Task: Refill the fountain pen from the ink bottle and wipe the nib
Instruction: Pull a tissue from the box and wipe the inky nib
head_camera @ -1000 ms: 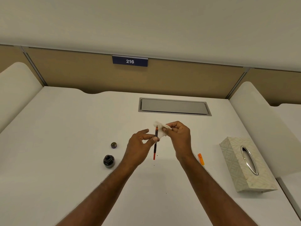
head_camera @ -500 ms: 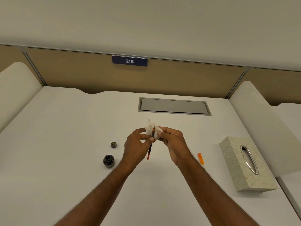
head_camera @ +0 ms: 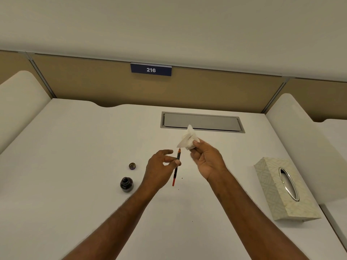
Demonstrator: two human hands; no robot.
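Observation:
My left hand point(head_camera: 160, 168) pinches a thin fountain pen point(head_camera: 176, 168) by its dark grip, nib pointing up and away, red barrel end hanging toward me. My right hand point(head_camera: 205, 158) holds a crumpled white tissue point(head_camera: 187, 140) just right of and above the nib; the tissue's lower edge is close to the nib tip, and a faint dark mark shows on it. On the white desk point(head_camera: 75, 156) to the left stands the open ink bottle point(head_camera: 126, 184), with its small cap point(head_camera: 132, 166) lying behind it.
A patterned tissue box point(head_camera: 285, 188) lies at the right. A grey cable hatch point(head_camera: 201, 121) is set in the desk behind the hands. Low white dividers flank the desk, and a panel with sign 216 point(head_camera: 151, 70) closes the back. Tiny ink specks dot the desk near the pen.
The tissue was wrapped around the nib half a second ago. My right hand has drawn it off up and to the right, and the nib now shows bare.

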